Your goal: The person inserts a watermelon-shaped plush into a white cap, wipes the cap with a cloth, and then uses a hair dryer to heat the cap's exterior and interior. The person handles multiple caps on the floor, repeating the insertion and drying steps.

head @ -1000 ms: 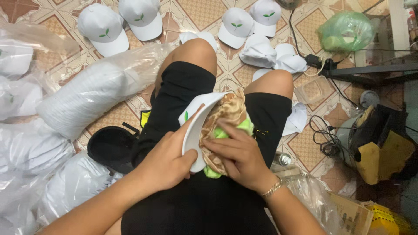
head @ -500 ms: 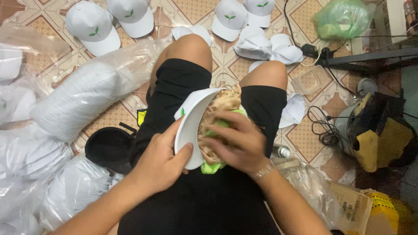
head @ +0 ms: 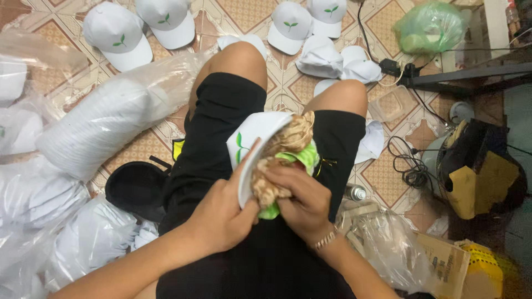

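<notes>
I sit on the floor with a white cap bearing a green leaf mark on my lap. My left hand grips the cap by its brim and side. My right hand presses crumpled brown paper into the cap's inside, fingers curled over the wad. The cap's green lining shows around the paper.
Several finished white caps lie on the patterned tile floor ahead. Plastic bags of stacked caps pile up at left beside a black bag. At right are a green plastic bag, cables and a yellow-black machine.
My right hand has pushed the paper wad deeper into the cap, and my left hand has shifted its hold along the brim. The view has drifted slightly.
</notes>
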